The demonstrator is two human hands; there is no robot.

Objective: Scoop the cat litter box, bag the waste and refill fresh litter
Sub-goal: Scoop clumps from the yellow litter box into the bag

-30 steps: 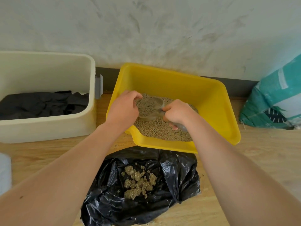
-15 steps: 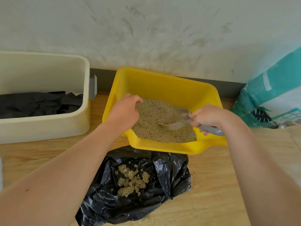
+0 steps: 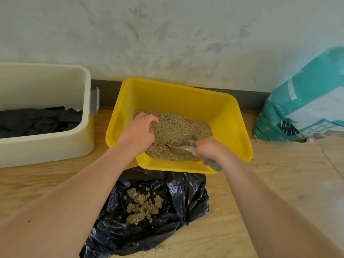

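A yellow litter box (image 3: 219, 108) stands on the wooden floor by the wall, tilted toward me, with tan litter (image 3: 178, 127) heaped in its near half. My left hand (image 3: 137, 133) grips the box's near-left rim, fingers curled over the edge into the litter. My right hand (image 3: 210, 149) holds the grey handle of a translucent scoop (image 3: 181, 148), whose bowl lies in the litter at the near side. An open black waste bag (image 3: 178, 200) lies in front of the box with clumps of soiled litter (image 3: 143, 203) inside.
A cream plastic bin (image 3: 55, 142) with black bags in it stands to the left. A teal and white litter sack (image 3: 305, 108) leans on the wall at the right. Litter crumbs are scattered on the floor around the black bag.
My right hand has drawn the scoop from the left middle of the litter to the right and then back toward the near rim. The left hand has kept its hold on the rim.
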